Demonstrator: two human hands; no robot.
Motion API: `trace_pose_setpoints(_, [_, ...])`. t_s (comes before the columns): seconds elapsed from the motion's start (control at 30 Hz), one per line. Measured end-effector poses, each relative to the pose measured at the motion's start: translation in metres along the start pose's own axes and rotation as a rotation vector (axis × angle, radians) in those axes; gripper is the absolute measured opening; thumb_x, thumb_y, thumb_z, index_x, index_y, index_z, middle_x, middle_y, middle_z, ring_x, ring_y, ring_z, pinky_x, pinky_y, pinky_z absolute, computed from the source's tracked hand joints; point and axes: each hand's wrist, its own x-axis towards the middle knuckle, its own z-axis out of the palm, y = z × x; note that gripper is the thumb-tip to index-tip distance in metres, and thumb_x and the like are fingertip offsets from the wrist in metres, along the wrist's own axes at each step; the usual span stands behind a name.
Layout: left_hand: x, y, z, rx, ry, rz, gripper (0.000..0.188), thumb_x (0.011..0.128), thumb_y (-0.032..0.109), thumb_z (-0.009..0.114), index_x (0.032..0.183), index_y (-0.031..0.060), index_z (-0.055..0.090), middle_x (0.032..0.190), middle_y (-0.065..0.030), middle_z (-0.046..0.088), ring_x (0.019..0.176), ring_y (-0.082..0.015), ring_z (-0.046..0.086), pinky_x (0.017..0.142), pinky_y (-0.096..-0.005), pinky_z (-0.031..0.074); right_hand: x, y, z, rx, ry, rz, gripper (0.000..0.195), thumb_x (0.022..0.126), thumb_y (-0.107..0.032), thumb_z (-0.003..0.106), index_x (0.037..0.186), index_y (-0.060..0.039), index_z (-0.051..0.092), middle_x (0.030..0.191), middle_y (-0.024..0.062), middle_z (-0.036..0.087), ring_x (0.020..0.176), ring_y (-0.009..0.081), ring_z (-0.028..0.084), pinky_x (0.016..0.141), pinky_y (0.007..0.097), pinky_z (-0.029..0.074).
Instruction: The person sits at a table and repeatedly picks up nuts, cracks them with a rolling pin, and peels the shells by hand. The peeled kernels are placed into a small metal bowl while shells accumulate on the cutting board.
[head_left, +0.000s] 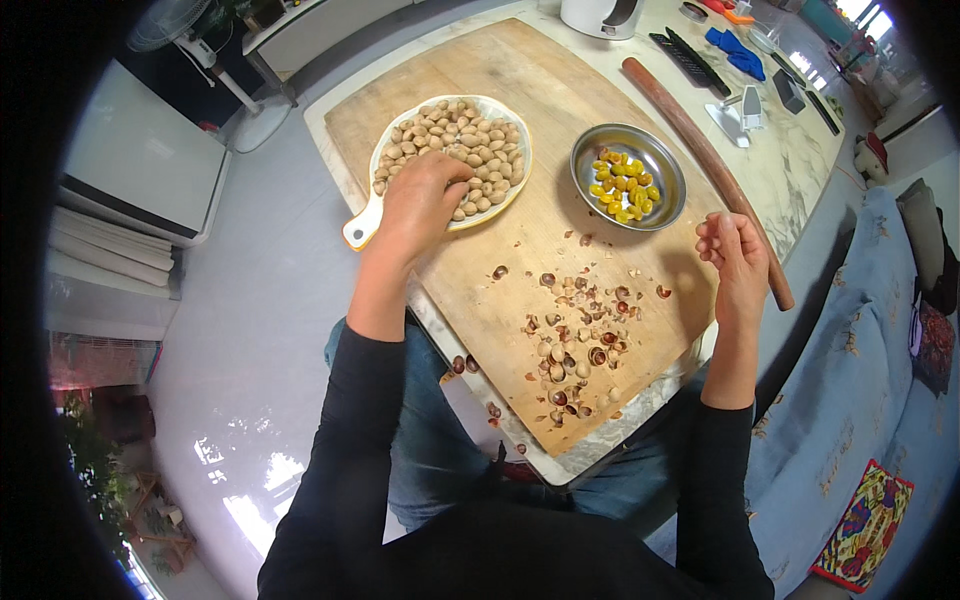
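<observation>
A white plate with a handle (363, 227), full of unshelled ginkgo nuts (495, 161), lies on a large wooden board (525, 75). My left hand (426, 196) reaches over the plate's near left part, its fingertips among the nuts; whether it grips one is hidden. My right hand (735, 255) is raised over the board's right edge, fingers curled and thumb against them; any small thing inside cannot be seen. Between the hands, towards the far side, a steel bowl (679, 187) holds yellow-green peeled kernels (626, 184). Cracked shells and brown skins (577, 330) are scattered over the board's near part.
A long wooden rolling pin (712, 169) lies along the board's right side. Beyond it on the marble-patterned table (795, 176) are a blue cloth (735, 52), a black rack-like item (690, 60) and a white appliance (600, 16). A blue-covered sofa (832, 360) stands at the right.
</observation>
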Motion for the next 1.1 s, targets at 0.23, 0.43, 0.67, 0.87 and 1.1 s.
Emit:
trace_pose_setpoints(0.23, [-0.001, 0.002, -0.004, -0.004, -0.018, -0.113, 0.014, 0.074, 0.013, 0.062, 0.086, 0.006, 0.064, 0.085, -0.0092, 0.061, 0.082, -0.0268, 0.057, 0.073, -0.0362, 0.045, -0.001, 0.004, -0.008, -0.121, -0.029, -0.046, 0.018, 0.09, -0.019, 0.052, 0.089, -0.0021, 0.058, 0.076, 0.0029, 0.06, 0.066, 0.0085, 0.054, 0.061, 0.021, 0.043])
trace_pose_setpoints(0.43, [0.004, -0.001, -0.006, -0.126, 0.184, -0.177, 0.013, 0.076, 0.01, 0.06, 0.088, 0.0066, 0.064, 0.088, -0.0085, 0.062, 0.079, -0.0226, 0.06, 0.07, -0.0314, 0.048, 0.02, 0.008, -0.041, -0.835, 0.24, -0.351, 0.018, 0.085, -0.017, 0.056, 0.099, -0.0052, 0.059, 0.088, 0.0051, 0.061, 0.082, 0.0181, 0.057, 0.073, 0.0277, 0.045])
trace_pose_setpoints(0.67, [-0.012, 0.026, -0.038, -1.019, 0.103, -0.332, 0.02, 0.077, 0.0, 0.061, 0.097, -0.0006, 0.061, 0.089, -0.0039, 0.062, 0.078, -0.0099, 0.059, 0.069, -0.0204, 0.047, 0.04, 0.036, -0.118, -1.339, 0.289, -0.446, 0.031, 0.081, -0.018, 0.058, 0.109, -0.0064, 0.056, 0.104, 0.0142, 0.059, 0.1, 0.0309, 0.054, 0.085, 0.0368, 0.042])
trace_pose_setpoints(0.87, [-0.055, 0.066, -0.011, -0.693, -0.114, -0.229, 0.02, 0.074, 0.007, 0.068, 0.092, 0.0021, 0.062, 0.081, -0.0037, 0.064, 0.071, -0.009, 0.058, 0.062, -0.0224, 0.047, 0.051, 0.051, -0.139, -1.17, 0.154, -0.136, 0.042, 0.081, -0.026, 0.06, 0.116, -0.0047, 0.053, 0.098, 0.0166, 0.062, 0.088, 0.0296, 0.06, 0.079, 0.0358, 0.046])
trace_pose_setpoints(1.1, [-0.105, 0.072, 0.018, -0.26, 0.11, -0.043, 0.016, 0.071, 0.004, 0.066, 0.087, 0.0041, 0.064, 0.083, -0.0062, 0.064, 0.077, -0.0186, 0.059, 0.068, -0.0266, 0.047, 0.073, 0.056, -0.158, -1.221, -0.023, 0.0, 0.04, 0.081, -0.03, 0.059, 0.112, -0.005, 0.055, 0.091, 0.0147, 0.063, 0.083, 0.0279, 0.06, 0.074, 0.0353, 0.045])
